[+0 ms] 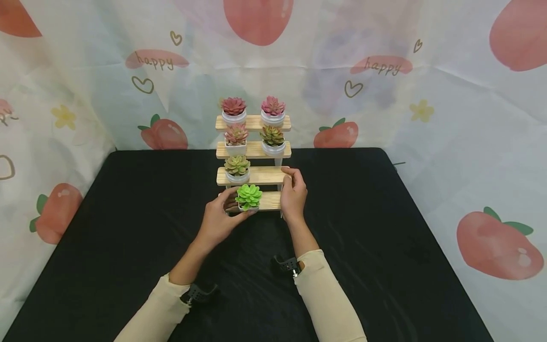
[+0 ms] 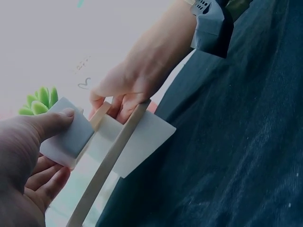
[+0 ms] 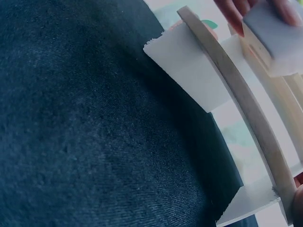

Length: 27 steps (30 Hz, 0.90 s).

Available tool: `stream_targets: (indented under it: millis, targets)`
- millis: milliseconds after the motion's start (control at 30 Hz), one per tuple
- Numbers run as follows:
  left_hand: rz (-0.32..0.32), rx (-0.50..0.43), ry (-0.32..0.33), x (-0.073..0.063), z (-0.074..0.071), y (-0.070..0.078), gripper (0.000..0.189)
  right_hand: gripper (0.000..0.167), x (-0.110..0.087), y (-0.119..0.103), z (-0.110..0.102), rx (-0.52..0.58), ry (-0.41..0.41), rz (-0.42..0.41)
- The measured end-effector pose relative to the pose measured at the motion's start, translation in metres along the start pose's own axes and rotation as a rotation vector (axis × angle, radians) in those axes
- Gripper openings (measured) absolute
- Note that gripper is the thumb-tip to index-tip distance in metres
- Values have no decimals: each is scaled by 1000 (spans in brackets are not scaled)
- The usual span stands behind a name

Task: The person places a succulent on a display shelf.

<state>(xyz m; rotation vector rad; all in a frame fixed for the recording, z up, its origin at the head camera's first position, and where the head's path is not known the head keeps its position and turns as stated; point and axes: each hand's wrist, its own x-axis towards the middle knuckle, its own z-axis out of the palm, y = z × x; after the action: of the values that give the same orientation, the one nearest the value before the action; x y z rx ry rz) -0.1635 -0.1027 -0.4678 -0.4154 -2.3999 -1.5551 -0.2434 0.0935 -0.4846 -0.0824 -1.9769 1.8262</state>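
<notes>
My left hand point(image 1: 217, 219) pinches a square white pot point(image 2: 71, 132) that holds a bright green artificial succulent point(image 1: 249, 196). Its thumb presses the pot's front face, with the other fingers on the far side. The pot is at the left part of the lowest board of a wooden tiered plant stand point(image 1: 270, 201); whether it touches the board I cannot tell. At the stand's right end, my right hand point(image 1: 294, 195) grips the edge, fingers curled around the lower boards point(image 2: 111, 158). In the right wrist view the pot point(image 3: 274, 35) appears blurred, and only a bit of the right hand shows.
Higher tiers carry a green succulent point(image 1: 237, 166), a pink one point(image 1: 236, 135), a dark green-red one point(image 1: 272, 136) and two reddish ones point(image 1: 233, 107) at the top. White side panels point(image 3: 189, 66) support the boards. Under everything lies a black cloth point(image 1: 128, 228); a printed curtain point(image 1: 295, 80) hangs behind.
</notes>
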Motion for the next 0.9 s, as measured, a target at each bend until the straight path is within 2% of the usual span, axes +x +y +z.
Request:
stream_targets:
  millis: [233, 400, 633, 900]
  targets:
    - [14, -42, 22, 4, 10, 1, 61, 28, 0, 0, 0, 3, 1, 2]
    - [48, -81, 37, 9, 16, 8, 61, 27, 0, 0, -1, -4, -4, 3]
    - [62, -101, 65, 14, 26, 16, 58, 28, -1, 0, 0, 0, -4, 11]
    - [111, -118, 89, 19, 32, 19, 59, 28, 0, 0, -1, -9, -7, 4]
